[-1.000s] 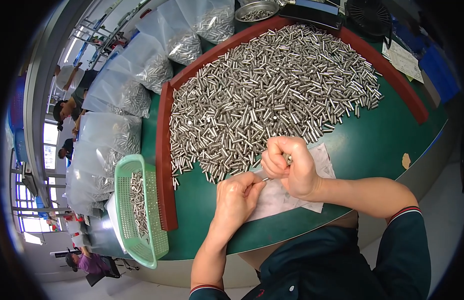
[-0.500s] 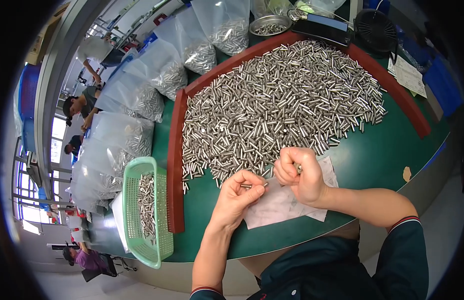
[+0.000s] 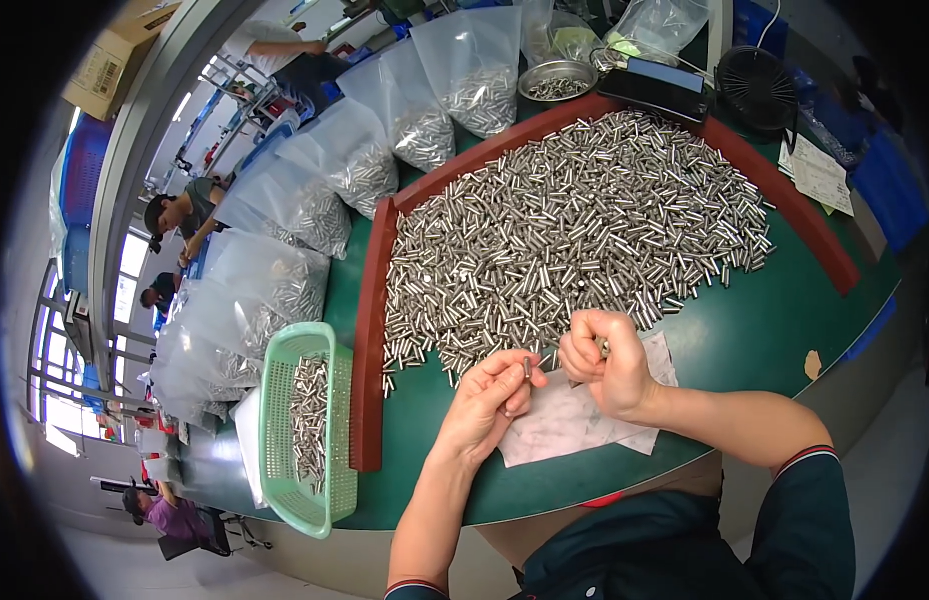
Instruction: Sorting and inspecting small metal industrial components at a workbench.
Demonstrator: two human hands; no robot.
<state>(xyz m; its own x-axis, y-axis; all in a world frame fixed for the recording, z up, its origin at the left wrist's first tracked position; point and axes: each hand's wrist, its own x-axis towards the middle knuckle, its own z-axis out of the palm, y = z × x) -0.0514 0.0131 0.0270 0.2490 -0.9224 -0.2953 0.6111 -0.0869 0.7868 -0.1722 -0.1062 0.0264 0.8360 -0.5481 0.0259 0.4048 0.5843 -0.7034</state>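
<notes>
Between thumb and fingers my left hand (image 3: 477,412) pinches a small shiny metal pin (image 3: 528,368), its end pointing up. Beside it my right hand (image 3: 617,372) is curled into a fist; a bit of metal shows in its curl, apparently one or more pins, mostly hidden by the fingers. Both hands hover over a stained white cloth (image 3: 555,424) on the green table. Just beyond them spreads a large heap of metal pins (image 3: 575,210).
A dark red wooden border (image 3: 370,350) fences the heap. Left of it stands a green plastic basket (image 3: 342,420) with loose pins inside. Clear bags of pins (image 3: 420,135) line the far left. Behind are a metal bowl (image 3: 530,82), a phone (image 3: 655,88) and a black fan (image 3: 755,80). Other people work at left.
My left hand has turned, bringing the pin from lying sideways to standing upright in its pinch. The right fist stays curled. The whole view has shifted slightly.
</notes>
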